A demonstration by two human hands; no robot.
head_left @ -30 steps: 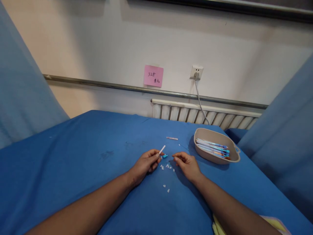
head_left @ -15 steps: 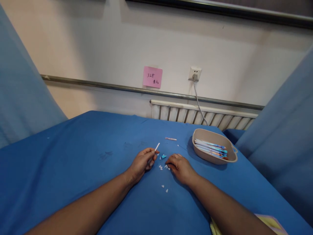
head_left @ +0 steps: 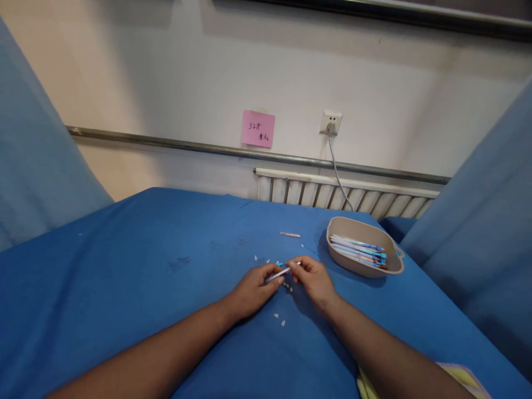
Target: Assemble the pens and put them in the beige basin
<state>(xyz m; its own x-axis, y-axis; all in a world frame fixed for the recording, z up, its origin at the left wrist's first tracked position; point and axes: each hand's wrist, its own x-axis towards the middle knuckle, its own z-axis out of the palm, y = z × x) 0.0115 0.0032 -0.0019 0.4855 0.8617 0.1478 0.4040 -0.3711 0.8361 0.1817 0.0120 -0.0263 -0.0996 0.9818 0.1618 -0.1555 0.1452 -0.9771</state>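
A thin white pen-like stick (head_left: 279, 274) slants between my hands, low over the blue cloth. My left hand (head_left: 255, 289) is closed around its lower left part, thumb and fingers pinching it. At the upper right end, the fingertips of my right hand (head_left: 312, 280) are closed on the stick; whether they also hold a small piece is hidden. A small bright blue piece (head_left: 279, 264) lies just behind the stick, partly covered. Several small white pointed pieces (head_left: 286, 286) lie beneath and between the hands, and two white pieces (head_left: 280, 320) sit nearer to me.
A beige basket (head_left: 366, 271) with several white and blue pens (head_left: 358, 252) stands to the right. Beyond my hands lies a slim pinkish pen (head_left: 290, 235). A yellow cloth (head_left: 461, 377) is at the lower right. Behind the blue-covered table (head_left: 124, 266) are a radiator (head_left: 305, 191) and wall.
My left hand has moved right and tilted the stick flatter. My right hand has risen from the white pieces on the cloth to the stick's end.
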